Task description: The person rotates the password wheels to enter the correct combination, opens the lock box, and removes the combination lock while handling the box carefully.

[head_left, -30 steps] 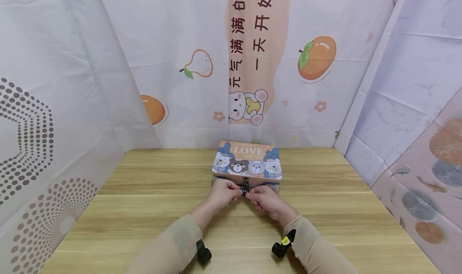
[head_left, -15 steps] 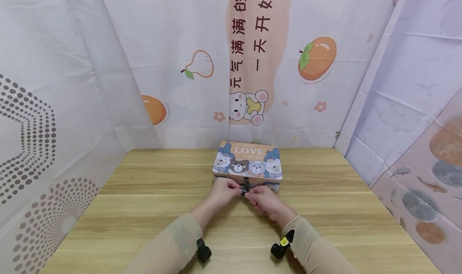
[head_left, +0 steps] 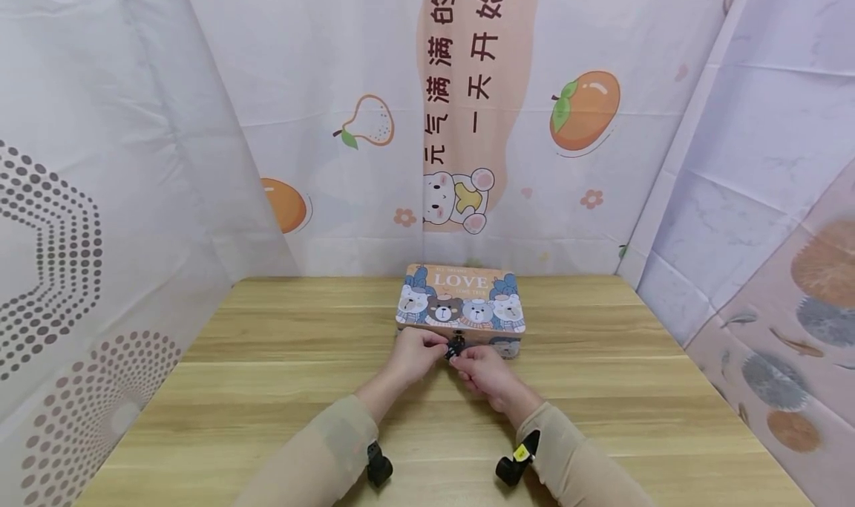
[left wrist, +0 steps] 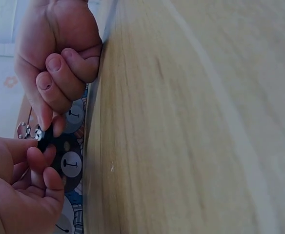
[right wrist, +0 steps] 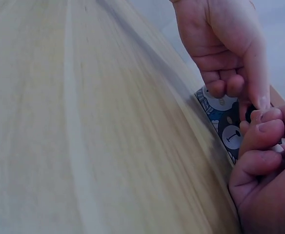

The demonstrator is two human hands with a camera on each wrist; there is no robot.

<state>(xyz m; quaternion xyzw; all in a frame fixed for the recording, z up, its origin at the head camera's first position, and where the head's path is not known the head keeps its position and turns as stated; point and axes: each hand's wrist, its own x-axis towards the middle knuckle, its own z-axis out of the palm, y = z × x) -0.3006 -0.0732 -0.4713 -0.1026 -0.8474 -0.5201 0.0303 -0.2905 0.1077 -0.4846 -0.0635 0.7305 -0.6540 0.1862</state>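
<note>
A tin box [head_left: 461, 296] with cartoon bears and "LOVE" on its lid sits at the back of the table, lid down. At its front clasp [head_left: 458, 335] hangs a small black combination padlock [head_left: 453, 350] with pale marks like number dials. My left hand [head_left: 411, 354] pinches the padlock from the left between thumb and finger. From the right, my right hand [head_left: 486, 370] pinches it too, other fingers curled in. In the left wrist view the padlock [left wrist: 43, 139] shows between both sets of fingertips; in the right wrist view fingers mostly hide it.
The wooden table [head_left: 280, 410] spreads around the box and forearms. Printed cloth [head_left: 320, 188] hangs right behind the box, and more cloth stands along both sides. A black wrist camera [head_left: 378, 465] is strapped to the left forearm, another camera [head_left: 513, 468] to the right.
The right hand and forearm have shifted slightly left, and the padlock has tilted a little. Both hands have kept hold of it. The box sits slightly farther right in the head view.
</note>
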